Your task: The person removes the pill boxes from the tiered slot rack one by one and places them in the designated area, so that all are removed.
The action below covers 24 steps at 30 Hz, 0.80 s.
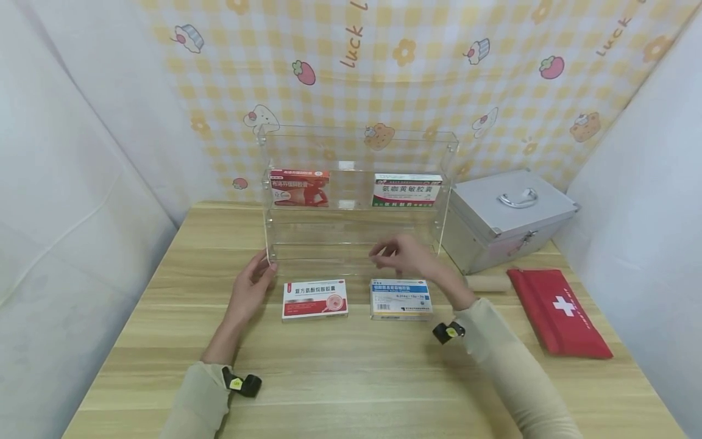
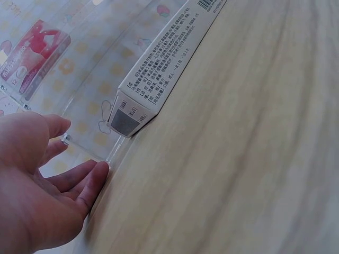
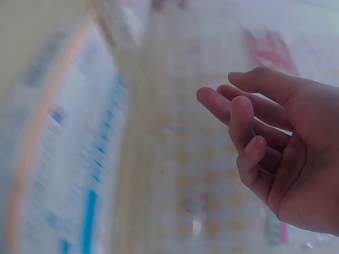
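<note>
A clear acrylic rack (image 1: 351, 235) with tiered shelves stands upright at the back of the table. My left hand (image 1: 251, 285) rests at its lower left corner, fingertips touching the side edge, thumb apart from the fingers in the left wrist view. In front of the rack lean or stand a red-and-white medicine box (image 1: 315, 299) and a blue-and-white medicine box (image 1: 401, 299). Above the blue-and-white one, my right hand (image 1: 403, 255) hovers before the lower shelves, its fingers loosely bent with nothing between them. The right wrist view is blurred around the hand (image 3: 286, 143).
Higher on the rack sit a red-orange medicine box (image 1: 300, 188) and a green-and-white medicine box (image 1: 407, 191). To the right are a silver metal case (image 1: 507, 213), a beige roll (image 1: 488, 283) and a red first-aid pouch (image 1: 559, 312). A checked curtain (image 1: 406, 91) hangs behind.
</note>
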{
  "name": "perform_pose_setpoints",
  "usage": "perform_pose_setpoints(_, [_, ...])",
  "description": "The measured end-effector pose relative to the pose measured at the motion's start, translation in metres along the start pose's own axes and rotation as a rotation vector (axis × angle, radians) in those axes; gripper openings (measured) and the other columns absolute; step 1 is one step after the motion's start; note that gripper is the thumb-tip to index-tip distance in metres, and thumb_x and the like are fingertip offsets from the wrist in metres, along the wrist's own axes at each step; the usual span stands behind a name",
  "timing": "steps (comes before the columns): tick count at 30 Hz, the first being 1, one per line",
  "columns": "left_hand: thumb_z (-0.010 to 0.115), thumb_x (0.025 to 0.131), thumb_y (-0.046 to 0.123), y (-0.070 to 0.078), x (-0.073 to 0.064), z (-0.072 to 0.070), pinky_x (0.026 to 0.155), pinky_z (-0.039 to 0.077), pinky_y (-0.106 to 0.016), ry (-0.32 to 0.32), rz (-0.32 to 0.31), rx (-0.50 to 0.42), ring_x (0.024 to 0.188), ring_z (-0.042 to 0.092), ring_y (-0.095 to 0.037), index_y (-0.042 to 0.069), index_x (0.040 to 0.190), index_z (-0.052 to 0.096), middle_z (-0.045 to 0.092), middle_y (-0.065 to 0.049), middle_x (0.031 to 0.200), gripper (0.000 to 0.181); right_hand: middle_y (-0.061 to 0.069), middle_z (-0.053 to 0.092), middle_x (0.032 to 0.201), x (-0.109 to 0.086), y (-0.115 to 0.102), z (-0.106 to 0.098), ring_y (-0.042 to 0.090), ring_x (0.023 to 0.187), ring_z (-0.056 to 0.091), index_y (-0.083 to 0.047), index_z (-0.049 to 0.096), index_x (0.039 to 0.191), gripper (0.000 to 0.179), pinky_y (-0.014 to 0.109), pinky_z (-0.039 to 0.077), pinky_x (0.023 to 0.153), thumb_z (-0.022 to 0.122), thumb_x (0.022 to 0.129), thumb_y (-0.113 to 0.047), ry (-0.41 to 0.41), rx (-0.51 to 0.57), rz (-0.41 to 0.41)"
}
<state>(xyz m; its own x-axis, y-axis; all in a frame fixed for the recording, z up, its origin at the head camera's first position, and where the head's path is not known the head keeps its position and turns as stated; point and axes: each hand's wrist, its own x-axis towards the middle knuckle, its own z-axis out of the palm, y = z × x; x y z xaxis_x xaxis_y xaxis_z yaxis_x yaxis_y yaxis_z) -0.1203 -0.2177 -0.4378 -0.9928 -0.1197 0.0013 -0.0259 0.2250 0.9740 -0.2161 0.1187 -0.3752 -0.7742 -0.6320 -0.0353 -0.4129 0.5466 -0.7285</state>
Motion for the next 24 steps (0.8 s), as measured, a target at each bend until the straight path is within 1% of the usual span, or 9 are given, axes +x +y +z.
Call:
perform_pose_setpoints(2, [0.053, 0.102, 0.014, 0.0, 0.0, 0.0, 0.096, 0.049, -0.051, 0.0, -0.002, 0.003, 0.123, 0.049, -0.04, 0.006, 0.151, 0.035, 0.046, -0.028, 0.141, 0.053, 0.009, 0.072, 0.085, -0.003, -0.001, -0.017, 0.024, 0.049, 0.059, -0.003, 0.072, 0.108, 0.019, 0.038, 0.054, 0.044, 0.068, 0.094, -0.015, 0.039, 0.01, -0.015])
perform_pose_setpoints(4, [0.053, 0.102, 0.015, 0.001, 0.0, 0.0, 0.096, 0.049, -0.051, -0.001, -0.004, 0.009, 0.123, 0.05, -0.04, 0.007, 0.151, 0.035, 0.046, -0.027, 0.141, 0.053, 0.006, 0.073, 0.085, -0.007, -0.003, -0.033, 0.023, 0.048, 0.059, -0.006, 0.072, 0.107, 0.018, 0.035, 0.051, 0.042, 0.069, 0.093, -0.017, 0.089, -0.022, -0.023])
perform_pose_setpoints(7, [0.053, 0.102, 0.016, 0.001, 0.0, 0.0, 0.096, 0.049, -0.05, -0.001, -0.006, 0.014, 0.123, 0.05, -0.04, 0.008, 0.151, 0.035, 0.045, -0.027, 0.141, 0.053, 0.001, 0.073, 0.086, -0.012, -0.007, -0.055, 0.022, 0.047, 0.059, -0.01, 0.073, 0.107, 0.017, 0.031, 0.049, 0.041, 0.07, 0.093, -0.018, 0.159, -0.069, -0.009])
perform_pose_setpoints(9, [0.053, 0.102, 0.017, 0.0, 0.0, -0.001, 0.095, 0.049, -0.051, 0.0, -0.005, 0.017, 0.122, 0.05, -0.04, 0.007, 0.151, 0.034, 0.046, -0.028, 0.141, 0.053, 0.0, 0.073, 0.088, -0.015, -0.009, -0.068, 0.023, 0.047, 0.06, -0.013, 0.073, 0.107, 0.016, 0.031, 0.049, 0.041, 0.071, 0.092, -0.02, 0.198, -0.096, 0.002])
perform_pose_setpoints(14, [0.053, 0.102, 0.017, 0.0, -0.001, -0.001, 0.096, 0.049, -0.052, 0.0, -0.006, 0.017, 0.123, 0.05, -0.04, 0.007, 0.151, 0.035, 0.046, -0.028, 0.141, 0.053, 0.001, 0.073, 0.09, -0.018, -0.013, -0.095, 0.026, 0.051, 0.062, -0.018, 0.074, 0.107, 0.016, 0.032, 0.05, 0.042, 0.072, 0.092, -0.023, 0.278, -0.131, 0.026])
perform_pose_setpoints(17, [0.053, 0.102, 0.018, 0.0, -0.001, 0.0, 0.096, 0.049, -0.052, -0.005, -0.009, 0.017, 0.122, 0.05, -0.041, 0.008, 0.151, 0.034, 0.045, -0.027, 0.141, 0.053, 0.004, 0.073, 0.093, -0.02, -0.015, -0.108, 0.024, 0.053, 0.063, -0.017, 0.073, 0.109, 0.019, 0.032, 0.048, 0.042, 0.072, 0.092, -0.026, 0.312, -0.158, 0.059])
perform_pose_setpoints(19, [0.053, 0.102, 0.018, 0.0, -0.001, 0.0, 0.096, 0.049, -0.052, -0.008, -0.009, 0.018, 0.121, 0.051, -0.041, 0.008, 0.151, 0.034, 0.045, -0.027, 0.142, 0.053, 0.007, 0.073, 0.094, -0.02, -0.017, -0.116, 0.024, 0.052, 0.062, -0.016, 0.073, 0.109, 0.02, 0.031, 0.048, 0.042, 0.072, 0.092, -0.025, 0.336, -0.167, 0.065])
perform_pose_setpoints(20, [0.053, 0.102, 0.018, -0.002, 0.0, 0.0, 0.096, 0.049, -0.052, -0.009, -0.008, 0.015, 0.121, 0.051, -0.041, 0.008, 0.151, 0.034, 0.045, -0.027, 0.142, 0.053, 0.007, 0.072, 0.096, -0.02, -0.018, -0.12, 0.025, 0.053, 0.062, -0.014, 0.073, 0.11, 0.021, 0.031, 0.049, 0.044, 0.071, 0.092, -0.024, 0.345, -0.167, 0.069])
perform_pose_setpoints(24, [0.054, 0.102, 0.028, -0.023, 0.008, -0.001, 0.094, 0.052, -0.045, 0.005, 0.008, 0.034, 0.119, 0.053, -0.037, 0.015, 0.152, 0.036, 0.047, -0.023, 0.142, 0.054, 0.008, 0.07, 0.102, -0.021, -0.022, -0.133, 0.03, 0.054, 0.062, -0.011, 0.071, 0.112, 0.022, 0.035, 0.053, 0.049, 0.071, 0.092, -0.02, 0.383, -0.169, 0.052])
